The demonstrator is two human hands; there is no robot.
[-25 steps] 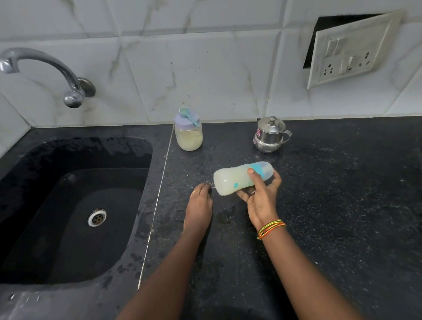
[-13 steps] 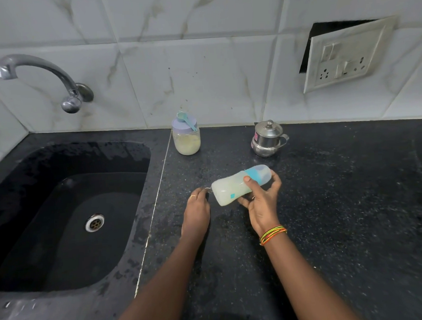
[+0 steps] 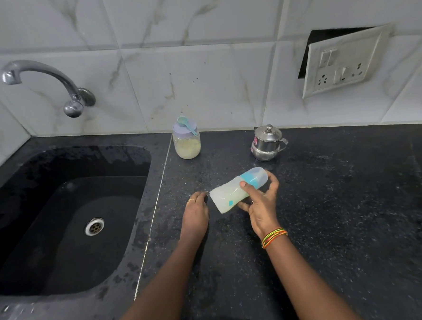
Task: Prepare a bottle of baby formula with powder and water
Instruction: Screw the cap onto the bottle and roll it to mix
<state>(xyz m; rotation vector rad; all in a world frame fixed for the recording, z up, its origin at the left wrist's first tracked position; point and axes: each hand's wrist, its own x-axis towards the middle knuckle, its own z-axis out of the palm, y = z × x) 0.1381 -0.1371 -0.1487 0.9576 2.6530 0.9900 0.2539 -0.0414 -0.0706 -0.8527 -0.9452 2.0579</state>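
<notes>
My right hand (image 3: 260, 203) grips a baby bottle (image 3: 228, 195) with milky liquid inside, held tilted nearly on its side above the black counter (image 3: 331, 202). Its blue collar and clear cap point up and to the right. My left hand (image 3: 195, 210) rests curled on the counter just left of the bottle's base; a small metal thing shows at its fingertips, too small to make out. At the back stands the powder jar (image 3: 187, 146) with a lilac lid and a teal scoop (image 3: 187, 125) lying on top.
A small steel lidded pot (image 3: 267, 144) stands at the back, right of the jar. The black sink (image 3: 67, 218) with its drain fills the left side, under a wall tap (image 3: 52, 83). A loose socket plate (image 3: 345, 62) hangs on the tiled wall.
The bottle stays tilted in my right hand and shifts only slightly. My left hand keeps its place on the counter.
</notes>
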